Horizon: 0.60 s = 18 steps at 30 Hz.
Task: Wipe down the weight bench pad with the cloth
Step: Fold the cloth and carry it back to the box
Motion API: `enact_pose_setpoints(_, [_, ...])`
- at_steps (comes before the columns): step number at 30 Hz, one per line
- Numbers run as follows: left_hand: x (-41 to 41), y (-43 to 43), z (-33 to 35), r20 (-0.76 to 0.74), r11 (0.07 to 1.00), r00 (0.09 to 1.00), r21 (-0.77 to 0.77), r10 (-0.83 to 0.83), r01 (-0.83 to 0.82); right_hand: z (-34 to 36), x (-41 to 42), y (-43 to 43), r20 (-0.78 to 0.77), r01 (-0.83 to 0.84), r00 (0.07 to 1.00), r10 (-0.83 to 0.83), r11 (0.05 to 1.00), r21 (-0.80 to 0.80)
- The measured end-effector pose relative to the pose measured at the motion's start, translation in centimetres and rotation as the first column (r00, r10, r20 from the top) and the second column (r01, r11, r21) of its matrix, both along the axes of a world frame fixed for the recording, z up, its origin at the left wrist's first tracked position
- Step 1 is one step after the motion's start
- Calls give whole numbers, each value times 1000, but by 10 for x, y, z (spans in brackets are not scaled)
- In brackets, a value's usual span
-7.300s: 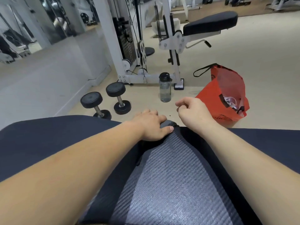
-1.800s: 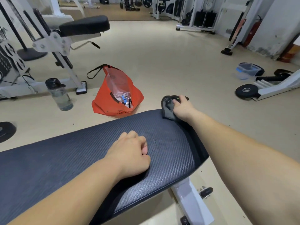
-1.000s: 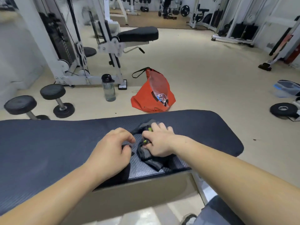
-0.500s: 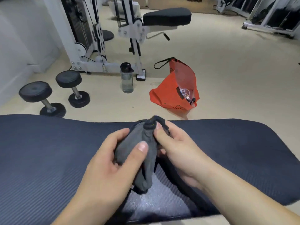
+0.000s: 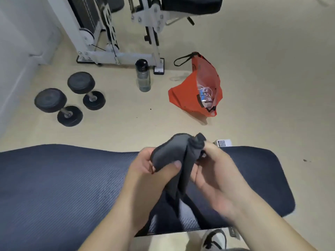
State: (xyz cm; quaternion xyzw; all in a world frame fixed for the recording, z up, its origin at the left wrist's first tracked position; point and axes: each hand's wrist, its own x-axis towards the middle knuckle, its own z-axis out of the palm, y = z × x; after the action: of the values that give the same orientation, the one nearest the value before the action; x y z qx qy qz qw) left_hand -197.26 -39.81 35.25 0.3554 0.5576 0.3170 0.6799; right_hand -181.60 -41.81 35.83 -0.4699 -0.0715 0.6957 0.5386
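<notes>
The dark blue ribbed weight bench pad point(image 5: 63, 182) runs across the lower half of the head view. Above its middle I hold a dark grey cloth point(image 5: 174, 154) lifted off the pad. My left hand point(image 5: 154, 174) grips the cloth's left side, thumb pressed on its front. My right hand point(image 5: 213, 171) pinches a bunched corner at the top right, palm turned up. A fold of the cloth hangs down between my hands toward the pad.
Beyond the bench on the beige floor lie two black dumbbells point(image 5: 68, 98), a clear water bottle point(image 5: 143, 77) and an open orange bag point(image 5: 197, 91). A white cable machine point(image 5: 116, 42) with a black seat stands at the back. A shoe point(image 5: 215, 240) shows below the pad.
The cloth was wiped at the pad's right end, then brought to the middle and lifted off the pad. Since half a second ago both hands hold it slightly higher.
</notes>
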Motion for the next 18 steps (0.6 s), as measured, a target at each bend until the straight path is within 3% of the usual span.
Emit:
enact_pose_setpoints(2, [14, 0, 67, -101, 997, 993, 55, -55, 60, 59, 16, -2, -5, 51, 999, -51, 999, 16])
enact_pose_setpoints(7, [55, -16, 242, -138, 972, 971, 106, -196, 211, 214, 44, -30, 34, 14, 999, -14, 1000, 4])
enact_pose_setpoints(13, [90, -47, 377, 88, 947, 943, 43, -322, 320, 353, 85, -76, 289, 189, 943, -168, 981, -46])
enact_pose_setpoints(18, [100, -66, 412, 287, 959, 924, -54, -252, 278, 401, 104, -100, 121, 533, 845, -521, 839, -108])
